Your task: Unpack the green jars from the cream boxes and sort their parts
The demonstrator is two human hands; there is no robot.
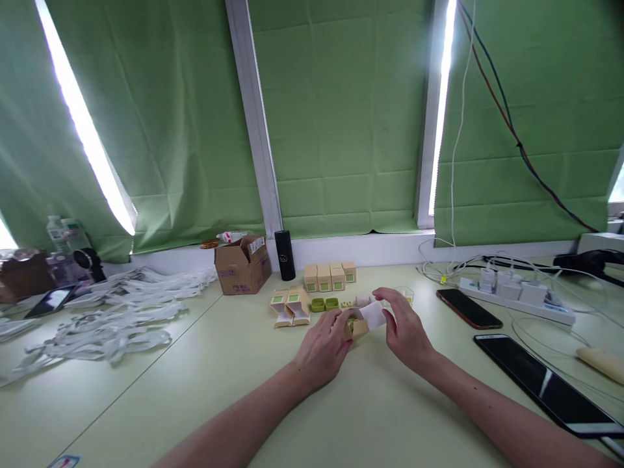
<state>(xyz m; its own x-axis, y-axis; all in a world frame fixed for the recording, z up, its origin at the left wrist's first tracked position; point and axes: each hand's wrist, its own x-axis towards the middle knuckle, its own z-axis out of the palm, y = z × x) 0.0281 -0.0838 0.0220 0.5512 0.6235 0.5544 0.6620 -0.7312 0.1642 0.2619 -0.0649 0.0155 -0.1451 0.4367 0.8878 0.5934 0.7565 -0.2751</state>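
My left hand (325, 346) is closed around a small brown cardboard box (359, 328) with something green inside. My right hand (408, 330) pinches a white piece of paper or flap (373, 314) at the box's opening; I cannot tell if it is attached to the box. Behind my left hand lie two small green containers (324, 304) and a few small pale pieces (346, 304). A whitish round item (362, 300) and a clear plastic container (405, 296) sit behind my right hand. Two opened small boxes (291, 307) stand to the left.
Several closed small boxes (329, 277) stand farther back, beside a black cylinder (284, 255) and a larger brown carton (242, 265). White straps (112, 325) spread over the table's left side. Phones (468, 308), a tablet (546, 377) and a power strip (517, 301) with cables lie at right.
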